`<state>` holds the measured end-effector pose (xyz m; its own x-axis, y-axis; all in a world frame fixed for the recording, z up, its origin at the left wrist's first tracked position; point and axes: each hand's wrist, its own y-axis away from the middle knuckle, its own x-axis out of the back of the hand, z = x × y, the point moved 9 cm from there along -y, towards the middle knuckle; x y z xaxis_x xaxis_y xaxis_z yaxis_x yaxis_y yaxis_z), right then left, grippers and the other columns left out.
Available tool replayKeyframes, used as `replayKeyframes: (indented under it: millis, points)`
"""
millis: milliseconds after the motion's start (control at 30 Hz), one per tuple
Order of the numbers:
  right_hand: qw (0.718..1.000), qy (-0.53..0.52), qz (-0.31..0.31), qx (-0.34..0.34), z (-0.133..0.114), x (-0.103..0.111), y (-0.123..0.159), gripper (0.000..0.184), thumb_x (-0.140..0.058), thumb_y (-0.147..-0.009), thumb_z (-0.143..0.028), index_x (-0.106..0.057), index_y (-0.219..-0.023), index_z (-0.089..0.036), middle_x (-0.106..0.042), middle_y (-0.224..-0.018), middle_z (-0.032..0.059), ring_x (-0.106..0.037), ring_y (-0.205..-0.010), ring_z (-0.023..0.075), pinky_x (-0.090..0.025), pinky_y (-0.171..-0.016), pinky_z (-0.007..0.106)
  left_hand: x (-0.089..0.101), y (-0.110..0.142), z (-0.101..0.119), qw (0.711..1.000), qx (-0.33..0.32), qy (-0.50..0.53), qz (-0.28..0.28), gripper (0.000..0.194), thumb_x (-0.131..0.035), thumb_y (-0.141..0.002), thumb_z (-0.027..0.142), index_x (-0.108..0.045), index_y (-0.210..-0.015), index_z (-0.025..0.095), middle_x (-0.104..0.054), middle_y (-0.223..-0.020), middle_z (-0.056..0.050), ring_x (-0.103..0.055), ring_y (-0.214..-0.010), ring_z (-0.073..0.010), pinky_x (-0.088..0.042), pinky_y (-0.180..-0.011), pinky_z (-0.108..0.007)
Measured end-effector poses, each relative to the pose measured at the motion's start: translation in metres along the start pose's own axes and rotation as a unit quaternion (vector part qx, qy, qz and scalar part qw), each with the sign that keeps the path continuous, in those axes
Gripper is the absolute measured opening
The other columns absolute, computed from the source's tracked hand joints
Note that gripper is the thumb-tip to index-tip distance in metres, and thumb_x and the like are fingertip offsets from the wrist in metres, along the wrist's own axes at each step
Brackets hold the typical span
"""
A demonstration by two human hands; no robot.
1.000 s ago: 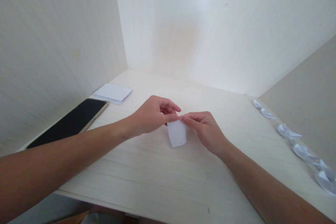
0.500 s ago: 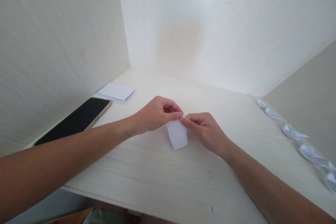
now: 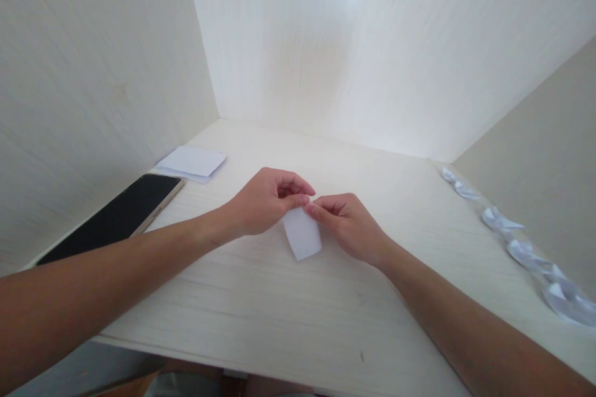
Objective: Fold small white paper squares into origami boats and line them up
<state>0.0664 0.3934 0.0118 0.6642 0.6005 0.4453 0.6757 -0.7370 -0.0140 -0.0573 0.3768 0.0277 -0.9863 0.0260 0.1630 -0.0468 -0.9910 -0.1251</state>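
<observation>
A small white piece of paper [image 3: 302, 234] hangs between my two hands above the pale wooden tabletop [image 3: 261, 310]. My left hand [image 3: 274, 200] pinches its top edge between thumb and fingers. Close beside it, my right hand [image 3: 347, 223] grips the same edge, thumb and forefinger pressed together. The fingertips of both hands nearly meet. The paper's lower part hangs free and curves slightly. Whatever fold lies under the fingertips is hidden.
A black phone [image 3: 114, 214] lies along the left wall, with a stack of white paper sheets [image 3: 193, 161] just behind it. Several folded white paper pieces [image 3: 521, 251] line the right wall. Walls [image 3: 316, 56] enclose the back and sides.
The whole view has shifted, so things appear a little further left. Both hands keep their pinch on the paper, whose lower end looks slightly turned.
</observation>
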Motion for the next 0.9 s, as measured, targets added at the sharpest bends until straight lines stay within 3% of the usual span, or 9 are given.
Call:
replayKeyframes:
  millis: [233, 367, 633, 767, 900]
  points:
    - [1.0, 0.007, 0.01, 0.006, 0.001, 0.004, -0.001, 0.042, -0.057, -0.09, -0.048, -0.057, -0.061, -0.018, -0.041, -0.062, -0.0033, -0.034, -0.059, 0.0115, -0.026, -0.057, 0.03, 0.019, -0.004, 0.0, 0.998, 0.009, 0.002, 0.065, 0.008, -0.077, -0.071, 0.021, -0.077, -0.079, 0.017, -0.075, -0.071, -0.001, -0.064, -0.063, -0.0139, -0.044, -0.059, -0.026]
    - [1.0, 0.022, 0.011, 0.012, 0.001, 0.003, -0.001, 0.04, -0.055, -0.091, -0.045, -0.055, -0.061, -0.019, -0.039, -0.061, -0.0035, -0.034, -0.059, 0.0118, -0.025, -0.056, 0.029, 0.02, -0.006, -0.006, 0.998, 0.025, 0.019, 0.045, 0.013, -0.081, -0.071, 0.025, -0.077, -0.081, 0.018, -0.077, -0.074, -0.002, -0.066, -0.067, -0.0142, -0.046, -0.062, -0.026]
    - [0.999, 0.032, 0.01, 0.03, -0.005, -0.001, 0.001, 0.039, -0.054, -0.092, -0.041, -0.054, -0.06, -0.019, -0.041, -0.062, -0.0027, -0.036, -0.06, 0.0121, -0.028, -0.056, 0.028, 0.005, 0.0, -0.011, 0.996, 0.069, 0.062, 0.006, 0.022, -0.083, -0.066, 0.023, -0.076, -0.086, 0.016, -0.077, -0.072, -0.003, -0.067, -0.066, -0.015, -0.048, -0.065, -0.028]
    - [0.998, 0.042, 0.021, 0.031, -0.008, 0.0, 0.001, 0.039, -0.054, -0.093, -0.04, -0.056, -0.061, -0.019, -0.045, -0.062, -0.0025, -0.039, -0.061, 0.0125, -0.03, -0.057, 0.028, 0.004, -0.001, -0.005, 0.996, 0.041, 0.076, 0.021, 0.025, -0.083, -0.064, 0.023, -0.073, -0.086, 0.017, -0.074, -0.067, -0.001, -0.065, -0.06, -0.0145, -0.046, -0.059, -0.027]
    - [0.998, 0.05, 0.031, 0.02, -0.006, 0.003, 0.001, 0.036, -0.055, -0.092, -0.039, -0.065, -0.065, -0.018, -0.053, -0.061, -0.0013, -0.043, -0.061, 0.0139, -0.032, -0.06, 0.029, 0.021, -0.003, 0.001, 0.994, 0.017, 0.084, 0.073, 0.024, -0.085, -0.062, 0.022, -0.07, -0.081, 0.017, -0.072, -0.064, -0.001, -0.063, -0.057, -0.0145, -0.044, -0.055, -0.025]
